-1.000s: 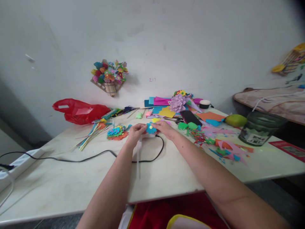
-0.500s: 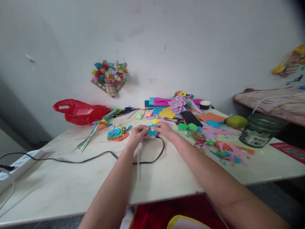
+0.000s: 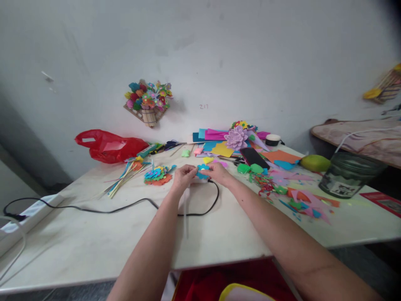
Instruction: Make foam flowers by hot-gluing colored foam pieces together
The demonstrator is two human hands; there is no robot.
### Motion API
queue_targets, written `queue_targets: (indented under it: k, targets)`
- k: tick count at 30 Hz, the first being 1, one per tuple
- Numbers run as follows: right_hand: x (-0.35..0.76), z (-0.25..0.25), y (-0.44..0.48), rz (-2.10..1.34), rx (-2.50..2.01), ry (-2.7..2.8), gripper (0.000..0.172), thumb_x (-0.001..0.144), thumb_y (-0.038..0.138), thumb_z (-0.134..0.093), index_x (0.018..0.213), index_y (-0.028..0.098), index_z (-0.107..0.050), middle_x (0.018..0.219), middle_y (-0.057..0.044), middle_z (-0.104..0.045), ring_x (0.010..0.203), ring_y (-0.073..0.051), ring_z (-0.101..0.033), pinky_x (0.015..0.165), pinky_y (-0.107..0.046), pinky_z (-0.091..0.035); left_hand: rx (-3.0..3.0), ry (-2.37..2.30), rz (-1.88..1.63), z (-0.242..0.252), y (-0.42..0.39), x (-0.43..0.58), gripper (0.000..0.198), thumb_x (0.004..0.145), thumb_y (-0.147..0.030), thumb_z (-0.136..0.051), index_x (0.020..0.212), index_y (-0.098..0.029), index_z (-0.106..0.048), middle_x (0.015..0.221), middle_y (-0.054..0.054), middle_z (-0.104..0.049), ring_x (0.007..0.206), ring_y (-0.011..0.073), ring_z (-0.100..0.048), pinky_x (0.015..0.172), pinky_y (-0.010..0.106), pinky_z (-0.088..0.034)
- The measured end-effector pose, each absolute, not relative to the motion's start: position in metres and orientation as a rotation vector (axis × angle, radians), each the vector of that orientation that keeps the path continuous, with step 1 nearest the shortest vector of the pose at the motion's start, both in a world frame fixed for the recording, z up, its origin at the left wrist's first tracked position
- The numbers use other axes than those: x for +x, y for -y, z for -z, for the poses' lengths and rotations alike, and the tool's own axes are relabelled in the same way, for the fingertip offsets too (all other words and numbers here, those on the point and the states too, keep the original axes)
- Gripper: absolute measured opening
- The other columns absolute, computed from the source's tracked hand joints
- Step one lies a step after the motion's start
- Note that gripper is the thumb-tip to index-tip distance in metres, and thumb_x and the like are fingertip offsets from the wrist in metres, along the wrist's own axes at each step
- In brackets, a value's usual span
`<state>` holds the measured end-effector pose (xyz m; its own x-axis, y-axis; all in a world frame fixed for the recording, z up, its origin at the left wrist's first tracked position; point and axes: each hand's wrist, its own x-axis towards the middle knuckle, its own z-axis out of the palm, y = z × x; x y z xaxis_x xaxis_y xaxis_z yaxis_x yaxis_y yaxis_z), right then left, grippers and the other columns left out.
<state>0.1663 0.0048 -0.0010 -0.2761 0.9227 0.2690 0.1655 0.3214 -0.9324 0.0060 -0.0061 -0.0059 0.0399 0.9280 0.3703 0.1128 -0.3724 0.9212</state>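
A blue scalloped foam flower (image 3: 203, 170) is pinched between my two hands above the table. My left hand (image 3: 184, 176) grips its left edge, thumb and fingers pressed together. On the opposite edge, my right hand (image 3: 219, 173) holds it with closed fingertips. Just below the flower lies a white device, apparently a glue gun (image 3: 200, 180), mostly hidden by my hands. A translucent glue stick (image 3: 185, 215) extends from near it toward me, and a black cord (image 3: 216, 200) leaves its right side. Left of my hands sits a stack of colourful foam flowers (image 3: 158, 175).
Thin coloured strips (image 3: 123, 179), a red plastic bag (image 3: 111, 146) and a power strip (image 3: 31, 213) are on the left. To the right lie a phone (image 3: 254, 158), foam scraps (image 3: 308, 200), a green fruit (image 3: 315, 163) and a dark jar (image 3: 343, 175). Foam sheets (image 3: 216, 133) lie at the back.
The whole view has shifted slightly, so things appear a little further right. Both hands still hold the blue flower, which now shows more of its face.
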Motion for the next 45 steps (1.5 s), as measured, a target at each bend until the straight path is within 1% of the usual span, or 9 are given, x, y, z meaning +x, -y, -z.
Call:
queue_targets:
  k: [7,10,14,16,21,26,29,36,45]
  targets:
    - [0.166,-0.004,-0.001,-1.059,-0.986,1.667,0.03,0.054,0.043,-0.07,0.056,0.015,-0.057,0.054,0.001,-0.057,0.051,-0.012,-0.053,0.051,-0.025,-0.044,1.528,-1.065,-1.423,0.005,0.007,0.005,0.034,0.057,-0.046,-0.069,0.062,-0.014,-0.06,0.065,0.002,-0.06,0.061,0.0122,-0.055,0.058,0.025,-0.045]
    - [0.168,-0.007,0.003,-1.082,-0.957,1.674,0.033,0.058,0.046,-0.067,0.057,0.015,-0.056,0.053,0.002,-0.055,0.051,-0.011,-0.051,0.05,-0.023,-0.043,1.506,-1.055,-1.421,0.004,0.008,0.005,0.034,0.057,-0.047,-0.069,0.062,-0.014,-0.061,0.066,0.002,-0.061,0.061,0.0119,-0.055,0.059,0.025,-0.045]
    - [0.17,-0.009,0.006,-1.06,-0.885,1.652,0.037,0.067,0.051,-0.059,0.057,0.016,-0.053,0.052,0.003,-0.049,0.049,-0.009,-0.046,0.048,-0.021,-0.038,1.546,-1.033,-1.394,0.006,0.008,0.004,0.033,0.06,-0.045,-0.068,0.064,-0.014,-0.062,0.073,0.004,-0.063,0.063,0.0117,-0.055,0.061,0.025,-0.045]
    - [0.17,-0.008,0.005,-1.029,-0.891,1.639,0.038,0.066,0.051,-0.059,0.056,0.016,-0.052,0.05,0.004,-0.047,0.047,-0.008,-0.043,0.046,-0.021,-0.035,1.581,-1.032,-1.371,0.008,0.007,0.004,0.033,0.061,-0.046,-0.067,0.065,-0.014,-0.062,0.075,0.005,-0.063,0.064,0.0121,-0.055,0.061,0.025,-0.045]
    - [0.167,-0.006,0.001,-0.982,-0.974,1.604,0.039,0.06,0.053,-0.063,0.053,0.016,-0.051,0.045,0.005,-0.043,0.044,-0.008,-0.038,0.044,-0.022,-0.031,1.612,-1.054,-1.318,0.008,0.007,0.002,0.034,0.062,-0.047,-0.065,0.069,-0.014,-0.063,0.068,0.004,-0.062,0.06,0.0122,-0.054,0.059,0.024,-0.044]
    - [0.166,-0.002,0.0,-0.99,-0.952,1.63,0.038,0.063,0.052,-0.061,0.053,0.016,-0.051,0.047,0.005,-0.044,0.046,-0.008,-0.04,0.046,-0.023,-0.033,1.642,-1.094,-1.288,0.002,0.012,0.0,0.032,0.063,-0.046,-0.064,0.065,-0.015,-0.062,0.067,0.002,-0.063,0.059,0.0116,-0.053,0.057,0.023,-0.041]
    - [0.167,0.0,-0.002,-0.995,-0.961,1.652,0.038,0.062,0.051,-0.063,0.052,0.016,-0.05,0.046,0.004,-0.045,0.046,-0.009,-0.041,0.047,-0.023,-0.033,1.656,-1.126,-1.276,0.0,0.013,0.001,0.031,0.063,-0.045,-0.063,0.066,-0.015,-0.062,0.064,0.001,-0.062,0.056,0.0108,-0.051,0.055,0.022,-0.039]
    - [0.167,0.0,-0.003,-0.994,-0.969,1.591,0.037,0.062,0.048,-0.063,0.052,0.016,-0.047,0.045,0.006,-0.042,0.044,-0.007,-0.039,0.044,-0.022,-0.035,1.674,-1.142,-1.218,0.001,0.014,-0.001,0.032,0.063,-0.047,-0.063,0.066,-0.015,-0.06,0.055,-0.002,-0.055,0.048,0.0083,-0.045,0.048,0.021,-0.033]
    - [0.165,-0.005,0.003,-1.013,-0.987,1.603,0.037,0.059,0.05,-0.066,0.058,0.015,-0.053,0.052,0.003,-0.051,0.048,-0.009,-0.047,0.045,-0.023,-0.04,1.749,-1.155,-1.242,-0.001,0.014,-0.001,0.03,0.066,-0.045,-0.061,0.066,-0.015,-0.059,0.064,0.001,-0.06,0.056,0.0102,-0.049,0.054,0.022,-0.037]
